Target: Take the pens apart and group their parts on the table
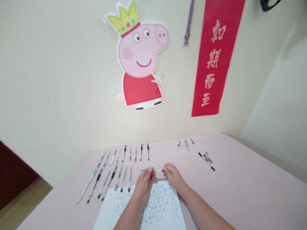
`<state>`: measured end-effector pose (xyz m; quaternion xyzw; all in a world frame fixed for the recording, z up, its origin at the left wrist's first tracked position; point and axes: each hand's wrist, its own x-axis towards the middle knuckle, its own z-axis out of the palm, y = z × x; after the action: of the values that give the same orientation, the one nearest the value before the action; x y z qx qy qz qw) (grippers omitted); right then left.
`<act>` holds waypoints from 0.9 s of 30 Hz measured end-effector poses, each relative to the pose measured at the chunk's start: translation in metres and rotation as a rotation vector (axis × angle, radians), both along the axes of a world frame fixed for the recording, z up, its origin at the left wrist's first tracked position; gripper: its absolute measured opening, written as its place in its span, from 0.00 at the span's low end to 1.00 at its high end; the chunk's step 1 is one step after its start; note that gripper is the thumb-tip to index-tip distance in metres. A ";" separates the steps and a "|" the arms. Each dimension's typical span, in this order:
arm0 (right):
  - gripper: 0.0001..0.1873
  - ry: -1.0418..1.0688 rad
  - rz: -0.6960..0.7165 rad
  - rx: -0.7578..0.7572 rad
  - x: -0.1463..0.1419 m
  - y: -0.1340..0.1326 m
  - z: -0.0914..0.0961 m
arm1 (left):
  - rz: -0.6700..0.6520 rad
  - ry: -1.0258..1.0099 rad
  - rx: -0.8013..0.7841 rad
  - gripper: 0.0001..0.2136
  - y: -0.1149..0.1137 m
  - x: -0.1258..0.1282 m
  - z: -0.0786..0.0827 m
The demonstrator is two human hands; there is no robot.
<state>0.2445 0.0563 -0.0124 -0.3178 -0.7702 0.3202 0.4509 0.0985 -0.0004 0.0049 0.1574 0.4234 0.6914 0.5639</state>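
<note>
Right now, from the head view, both hands meet out in front over the pale pink surface [227, 198], and a slim pen [158, 170] stretches between them, lying almost level just beyond the far edge of a written sheet of paper [163, 204]. Look at the left hand [144, 182]: its grip is narrow, thumb and fingers pinched around the pen, with the pale, pointed end poking out to the left. And over to the right hand [173, 174], grip closed too, fingertips together on the dark end. The left forearm crosses above the sheet, which is packed with small dark characters too blurred to read. Off to the left we have two rows of pens, and what a line-up! The far row [141, 151] sits towards the wall [59, 95], one pen showing pink among the dark and clear ones; the near row [95, 184] slants alongside the sheet, with a long pale pen with a blue end [86, 186] on the outside. Out on the right, well apart from the hands, a clear pen with black ends [206, 161] lies beside a dark, curved piece [208, 158], with more small bits further back. Up on that wall, a crowned pig cutout [141, 88] smiles, and a red banner [201, 73] with pale characters hangs to its right.
</note>
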 end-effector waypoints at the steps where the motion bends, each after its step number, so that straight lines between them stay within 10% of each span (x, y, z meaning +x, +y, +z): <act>1: 0.22 0.005 0.001 0.005 0.000 0.000 0.000 | 0.002 0.001 0.002 0.00 0.000 0.000 0.000; 9: 0.05 0.058 -0.026 0.000 0.000 -0.002 0.000 | 0.032 -0.019 -0.002 0.01 -0.001 0.000 0.000; 19: 0.25 0.033 -0.016 -0.016 -0.001 0.003 -0.005 | -0.008 -0.008 0.026 0.02 0.002 -0.002 -0.005; 27: 0.13 0.062 -0.023 0.006 -0.001 0.000 -0.004 | 0.018 -0.028 0.001 0.03 0.001 -0.001 -0.001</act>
<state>0.2433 0.0564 -0.0165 -0.3152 -0.7531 0.3222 0.4792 0.0978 0.0010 0.0036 0.1441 0.4167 0.6989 0.5632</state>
